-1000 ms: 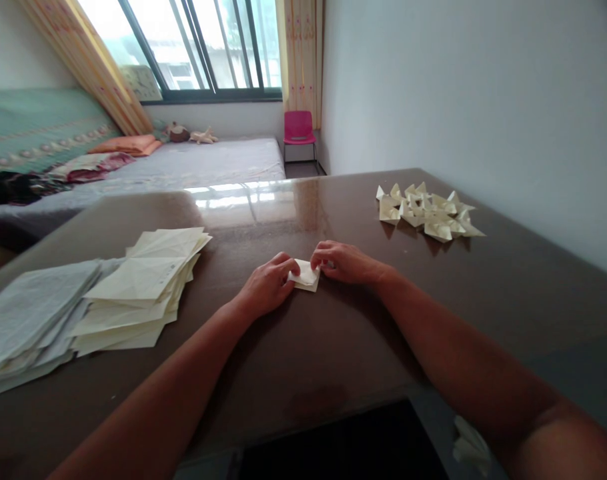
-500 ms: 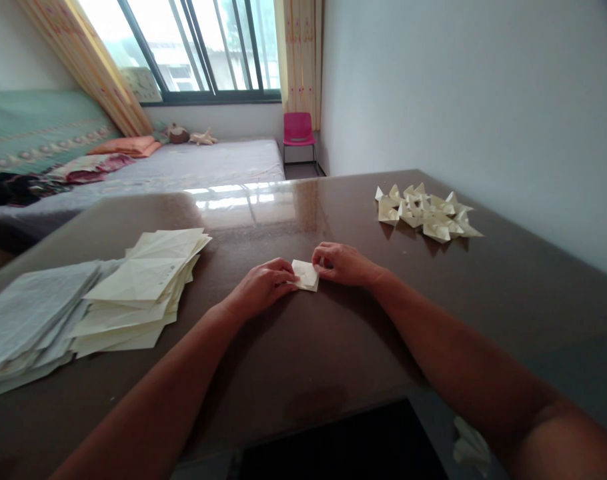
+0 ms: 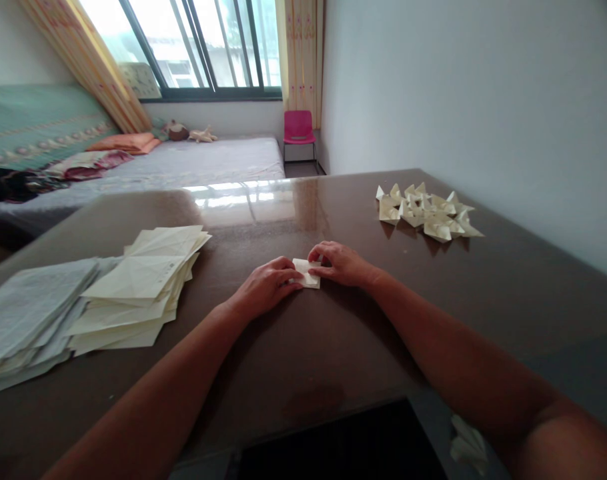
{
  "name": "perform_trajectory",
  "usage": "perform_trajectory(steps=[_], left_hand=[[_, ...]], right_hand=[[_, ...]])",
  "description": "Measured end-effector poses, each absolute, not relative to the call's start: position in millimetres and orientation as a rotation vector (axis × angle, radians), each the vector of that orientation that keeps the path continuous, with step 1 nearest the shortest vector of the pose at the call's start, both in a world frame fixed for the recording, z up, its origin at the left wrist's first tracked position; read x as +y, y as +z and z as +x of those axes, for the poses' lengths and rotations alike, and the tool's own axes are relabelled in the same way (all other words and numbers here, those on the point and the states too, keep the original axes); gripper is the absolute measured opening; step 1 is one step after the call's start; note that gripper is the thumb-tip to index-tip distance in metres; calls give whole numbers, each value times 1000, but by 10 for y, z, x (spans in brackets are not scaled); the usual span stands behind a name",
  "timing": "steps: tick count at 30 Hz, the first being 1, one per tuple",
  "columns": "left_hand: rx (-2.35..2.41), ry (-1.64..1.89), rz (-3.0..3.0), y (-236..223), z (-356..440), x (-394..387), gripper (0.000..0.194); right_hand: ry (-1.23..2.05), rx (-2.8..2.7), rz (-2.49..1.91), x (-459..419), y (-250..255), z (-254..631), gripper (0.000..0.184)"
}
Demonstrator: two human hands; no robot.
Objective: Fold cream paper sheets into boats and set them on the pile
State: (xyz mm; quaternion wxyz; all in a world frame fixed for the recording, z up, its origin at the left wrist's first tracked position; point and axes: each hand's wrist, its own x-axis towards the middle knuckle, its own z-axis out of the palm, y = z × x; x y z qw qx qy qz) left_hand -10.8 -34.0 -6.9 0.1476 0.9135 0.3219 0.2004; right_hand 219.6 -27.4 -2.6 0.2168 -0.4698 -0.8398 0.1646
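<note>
A small folded piece of cream paper [image 3: 309, 279] lies on the dark brown table [image 3: 333, 347] between my hands. My left hand [image 3: 266, 287] rests on its left side with curled fingers pressing it down. My right hand [image 3: 341, 262] covers its right upper edge, fingers bent and pinching the paper. Most of the piece is hidden under my fingertips.
A pile of flat cream sheets [image 3: 143, 287] lies at the left, beside a stack of grey printed paper [image 3: 28, 320]. Several finished folded paper shapes [image 3: 426, 212] sit at the far right near the white wall. Beyond the table are a bed [image 3: 183, 163] and a pink chair [image 3: 298, 130].
My fingers have shifted closer over the folded paper, and the right hand now covers more of its upper edge. The paper has stayed in place.
</note>
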Motion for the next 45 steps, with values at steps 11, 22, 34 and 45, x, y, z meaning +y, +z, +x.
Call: perform_trajectory(steps=[11,22,34,45], left_hand=[[898,628,2766,-51,-51,-352,28],[800,461,2862,27,18,-491,30],[636,506,2767,21,31,-505,27],[1192,859,2139,-43,-5,-289,39]], right_hand=[[565,-2299,-1325,-262,-3,2205,18],[476,-2266,-1449,-251,14,2164,18],[1121,-1946,-1274,-258,37,2191,27],[1443,-1662,-1083,-273,50,2151,33]])
